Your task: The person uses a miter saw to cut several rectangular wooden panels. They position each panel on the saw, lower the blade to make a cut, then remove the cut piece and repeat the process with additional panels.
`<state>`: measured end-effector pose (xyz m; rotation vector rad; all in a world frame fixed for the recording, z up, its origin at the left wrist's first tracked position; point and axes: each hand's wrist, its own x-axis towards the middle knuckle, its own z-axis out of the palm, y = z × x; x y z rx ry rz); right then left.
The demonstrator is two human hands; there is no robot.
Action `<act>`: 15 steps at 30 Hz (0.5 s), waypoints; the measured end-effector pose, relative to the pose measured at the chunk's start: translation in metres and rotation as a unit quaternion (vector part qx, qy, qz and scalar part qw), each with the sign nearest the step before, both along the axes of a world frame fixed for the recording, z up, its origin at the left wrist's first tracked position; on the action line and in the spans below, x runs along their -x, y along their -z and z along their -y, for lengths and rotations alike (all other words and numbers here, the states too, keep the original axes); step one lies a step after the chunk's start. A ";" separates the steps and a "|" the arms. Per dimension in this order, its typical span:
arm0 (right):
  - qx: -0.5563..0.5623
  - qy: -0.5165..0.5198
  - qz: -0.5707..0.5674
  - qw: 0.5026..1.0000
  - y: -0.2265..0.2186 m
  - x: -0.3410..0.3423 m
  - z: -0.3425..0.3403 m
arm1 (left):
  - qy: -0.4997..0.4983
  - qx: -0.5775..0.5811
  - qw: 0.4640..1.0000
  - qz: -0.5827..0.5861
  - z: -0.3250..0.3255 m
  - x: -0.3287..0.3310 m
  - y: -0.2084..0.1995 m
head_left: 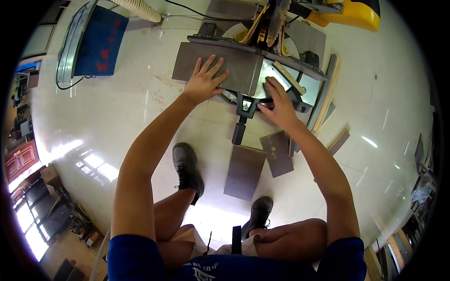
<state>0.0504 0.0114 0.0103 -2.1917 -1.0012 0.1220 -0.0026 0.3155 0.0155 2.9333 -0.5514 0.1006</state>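
Observation:
My left hand [205,82] lies flat with its fingers spread on a grey-brown board [241,68]. The board rests on the left side of a mitre saw, along its fence [220,41]. With thumb and fingers apart, my right hand [280,105] is at the saw's metal table [267,72], close to the board's right end and the black front handle [239,131]. I cannot tell whether it touches the table. A narrow offcut strip [288,77] lies at a slant just beyond its fingertips. The toothed saw blade [277,23] is raised behind the fence, beside a yellow housing [351,16].
Board offcuts [244,172] lie on the glossy floor in front of the saw, near my shoes [185,161]. Long strips [326,93] lie to the saw's right. A blue box-shaped machine [101,42] stands at the far left, near a ribbed hose [140,9].

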 end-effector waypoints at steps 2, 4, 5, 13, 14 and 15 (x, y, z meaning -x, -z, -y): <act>0.011 0.007 0.022 1.000 0.005 -0.003 -0.016 | 0.033 0.042 0.999 0.009 -0.006 -0.004 0.004; 0.012 0.031 0.007 0.999 0.008 -0.003 -0.023 | 0.056 0.070 0.996 0.011 -0.010 -0.009 0.007; 0.003 0.037 0.014 0.999 0.012 -0.003 -0.025 | 0.063 0.077 0.995 0.008 -0.012 -0.011 0.008; 0.037 0.052 0.041 0.997 0.020 -0.001 -0.033 | 0.086 0.097 0.991 0.024 -0.013 -0.015 0.009; 0.039 0.049 0.041 0.997 0.019 -0.002 -0.032 | 0.087 0.095 0.991 0.020 -0.011 -0.016 0.008; 0.041 0.045 0.042 0.997 0.019 -0.002 -0.032 | 0.089 0.093 0.992 0.015 -0.011 -0.017 0.007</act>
